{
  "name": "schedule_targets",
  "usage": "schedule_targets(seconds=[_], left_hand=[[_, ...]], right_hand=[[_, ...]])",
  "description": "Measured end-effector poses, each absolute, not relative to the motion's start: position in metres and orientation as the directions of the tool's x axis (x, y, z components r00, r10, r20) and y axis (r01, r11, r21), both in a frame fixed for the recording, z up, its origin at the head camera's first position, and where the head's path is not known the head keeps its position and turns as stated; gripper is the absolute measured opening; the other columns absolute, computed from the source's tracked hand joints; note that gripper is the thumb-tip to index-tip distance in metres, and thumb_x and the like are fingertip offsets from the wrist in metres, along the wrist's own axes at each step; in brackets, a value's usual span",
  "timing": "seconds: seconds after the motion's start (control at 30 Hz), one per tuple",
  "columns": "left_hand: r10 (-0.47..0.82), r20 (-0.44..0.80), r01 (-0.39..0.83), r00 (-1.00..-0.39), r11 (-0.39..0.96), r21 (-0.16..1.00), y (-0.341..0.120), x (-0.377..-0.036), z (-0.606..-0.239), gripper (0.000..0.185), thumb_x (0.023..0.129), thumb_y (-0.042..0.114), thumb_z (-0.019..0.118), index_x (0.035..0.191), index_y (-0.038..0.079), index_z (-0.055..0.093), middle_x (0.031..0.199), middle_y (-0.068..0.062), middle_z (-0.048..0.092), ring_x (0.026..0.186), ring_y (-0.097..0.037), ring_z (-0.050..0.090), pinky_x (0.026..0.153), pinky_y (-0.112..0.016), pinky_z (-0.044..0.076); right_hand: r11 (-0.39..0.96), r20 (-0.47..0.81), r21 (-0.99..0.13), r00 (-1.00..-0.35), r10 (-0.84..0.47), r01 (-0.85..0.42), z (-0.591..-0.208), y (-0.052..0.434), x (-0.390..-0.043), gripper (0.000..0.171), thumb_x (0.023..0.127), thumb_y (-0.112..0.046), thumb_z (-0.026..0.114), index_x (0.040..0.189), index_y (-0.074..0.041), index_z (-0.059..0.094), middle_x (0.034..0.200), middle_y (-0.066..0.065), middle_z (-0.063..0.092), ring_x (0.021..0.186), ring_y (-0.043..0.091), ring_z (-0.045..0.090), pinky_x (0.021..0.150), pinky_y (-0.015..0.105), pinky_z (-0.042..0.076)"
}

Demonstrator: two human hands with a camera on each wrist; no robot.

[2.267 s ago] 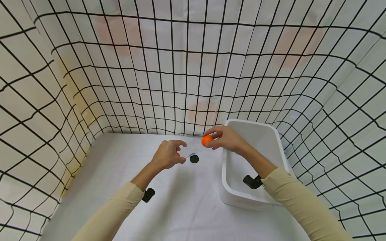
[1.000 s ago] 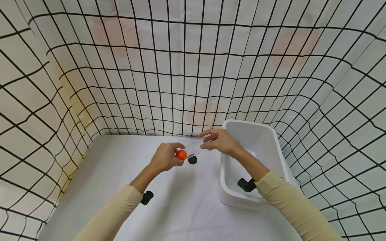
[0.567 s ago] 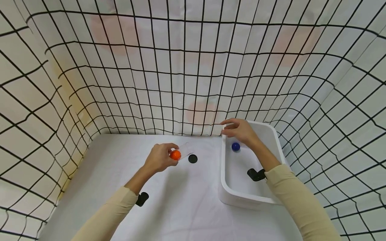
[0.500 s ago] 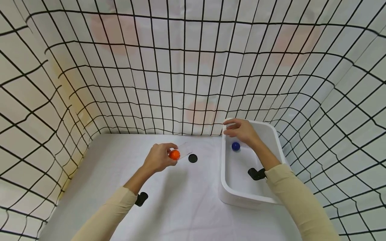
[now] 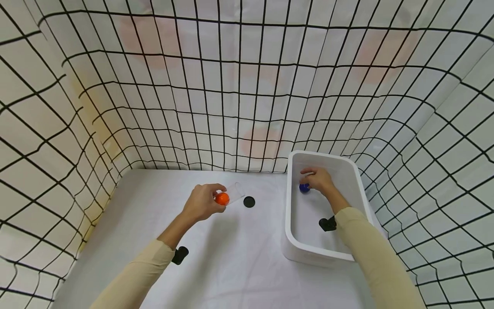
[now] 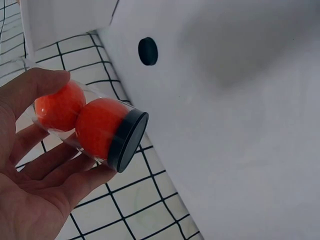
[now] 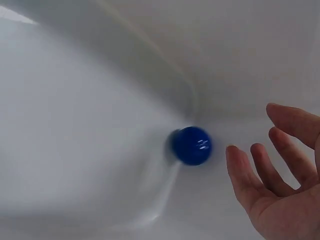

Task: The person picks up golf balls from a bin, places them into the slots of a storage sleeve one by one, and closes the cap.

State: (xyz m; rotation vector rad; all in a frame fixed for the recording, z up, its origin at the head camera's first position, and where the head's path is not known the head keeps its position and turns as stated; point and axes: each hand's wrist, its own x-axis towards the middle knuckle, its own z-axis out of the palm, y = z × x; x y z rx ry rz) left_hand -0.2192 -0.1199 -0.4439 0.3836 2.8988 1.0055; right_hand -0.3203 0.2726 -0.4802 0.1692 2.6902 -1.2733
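My left hand (image 5: 203,201) holds a clear plastic tube (image 5: 231,196) above the white table, fingers curled round it. In the left wrist view the tube (image 6: 87,125) holds two orange balls (image 6: 100,127) and has a black cap (image 6: 129,141) on one end. My right hand (image 5: 318,179) is down inside the white bin (image 5: 287,223), beside a blue ball (image 5: 304,187). In the right wrist view the blue ball (image 7: 191,145) lies on the bin floor, and my right hand (image 7: 270,175) is just to its right with fingers spread, not touching it.
A loose black round cap (image 5: 249,201) lies on the table (image 5: 239,257) between the tube and the bin; it also shows as a black cap (image 6: 148,51) in the left wrist view. Grid-patterned curtain walls (image 5: 247,107) enclose the table on three sides.
My right hand put an orange ball into the tube, let go, moved right over the bin and went down beside the blue ball. My left hand has kept holding the tube.
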Motion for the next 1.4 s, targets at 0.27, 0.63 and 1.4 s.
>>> schedule_targets(seconds=[0.27, 0.63, 1.4], left_hand=[[0.235, 0.027, 0.202, -0.972, 0.763, 0.614, -0.124, -0.219, -0.443, 0.042, 0.076, 0.014, 0.082, 0.117, 0.01, 0.073, 0.096, -0.011, 0.072, 0.078, -0.021, 0.06, 0.068, -0.03, 0.054], [0.224, 0.005, 0.181, -0.974, 0.772, 0.609, -0.127, -0.217, -0.446, 0.043, 0.076, 0.014, 0.082, 0.118, 0.01, 0.073, 0.096, -0.011, 0.071, 0.078, -0.021, 0.06, 0.069, -0.031, 0.054], [0.206, 0.016, 0.173, -0.978, 0.776, 0.606, -0.133, -0.217, -0.451, 0.039, 0.075, 0.013, 0.081, 0.114, 0.012, 0.074, 0.091, -0.008, 0.07, 0.076, -0.02, 0.058, 0.066, -0.03, 0.052]], right_hand=[[0.627, -0.272, -0.735, -0.959, 0.078, 0.259, -0.496, 0.284, -0.325, 0.052, 0.087, -0.01, 0.073, 0.135, 0.005, 0.06, 0.133, 0.031, 0.059, 0.114, 0.039, 0.064, 0.09, 0.045, 0.059], [0.707, -0.312, -0.65, -0.946, 0.085, 0.278, -0.515, 0.291, -0.331, 0.054, 0.084, -0.011, 0.078, 0.134, 0.0, 0.062, 0.138, 0.027, 0.056, 0.108, 0.037, 0.064, 0.076, 0.036, 0.06], [0.69, -0.307, -0.658, -0.944, 0.12, 0.301, -0.527, 0.292, -0.329, 0.048, 0.081, -0.008, 0.078, 0.126, 0.003, 0.066, 0.129, 0.026, 0.061, 0.1, 0.031, 0.063, 0.078, 0.039, 0.061]])
